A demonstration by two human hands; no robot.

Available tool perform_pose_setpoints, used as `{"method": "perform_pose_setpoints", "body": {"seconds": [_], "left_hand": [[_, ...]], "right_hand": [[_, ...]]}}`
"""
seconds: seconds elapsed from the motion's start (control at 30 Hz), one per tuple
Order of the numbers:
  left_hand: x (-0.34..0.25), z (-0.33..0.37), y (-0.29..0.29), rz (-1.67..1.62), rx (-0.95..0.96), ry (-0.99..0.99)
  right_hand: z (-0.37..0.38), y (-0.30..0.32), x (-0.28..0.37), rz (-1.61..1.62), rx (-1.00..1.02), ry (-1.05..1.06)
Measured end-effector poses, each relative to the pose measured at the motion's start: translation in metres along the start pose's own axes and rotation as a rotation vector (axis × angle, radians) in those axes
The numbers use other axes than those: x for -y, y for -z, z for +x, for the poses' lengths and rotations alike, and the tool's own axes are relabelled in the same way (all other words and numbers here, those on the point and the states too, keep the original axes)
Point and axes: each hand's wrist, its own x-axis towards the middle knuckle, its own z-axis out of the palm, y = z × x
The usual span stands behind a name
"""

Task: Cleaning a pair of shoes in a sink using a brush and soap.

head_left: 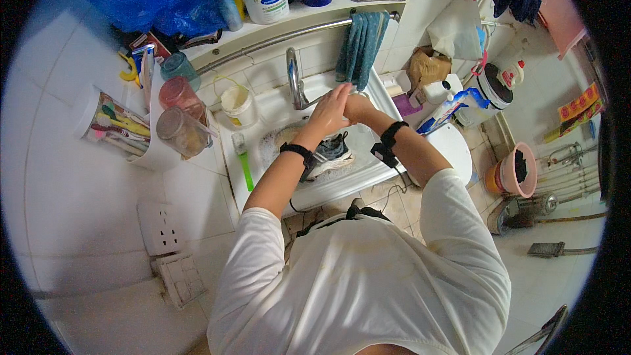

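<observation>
Above the white washbasin, just right of the chrome faucet, my two hands meet. My left hand is closed, its fingers pressed together against the other hand. My right hand is curled closed beside it. Whatever lies between them, if anything, is hidden. Below, in foamy water, sits a dark and white shoe, partly covered by my left forearm. A pale round shape, possibly a second shoe, shows through the suds behind that arm. A green-handled brush rests on the basin's left ledge.
A white tub stands on the basin's back left corner. Left of it, a wall rack holds cups and toothbrushes. A teal towel hangs from the rail. Bottles and a blue-white packet crowd the right side.
</observation>
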Motion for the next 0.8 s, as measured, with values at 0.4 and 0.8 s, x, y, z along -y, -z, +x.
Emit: {"method": "perform_pose_setpoints", "body": {"seconds": [0.4, 0.8], "left_hand": [[-0.005, -0.023, -0.057, -0.301, -0.047, 0.335], [0.015, -0.033, -0.11, -0.736, -0.218, 0.708]], "right_hand": [[-0.037, -0.021, 0.003, 2.359, 0.219, -0.677], [-0.065, -0.037, -0.042, 2.189, 0.464, -0.313]]}}
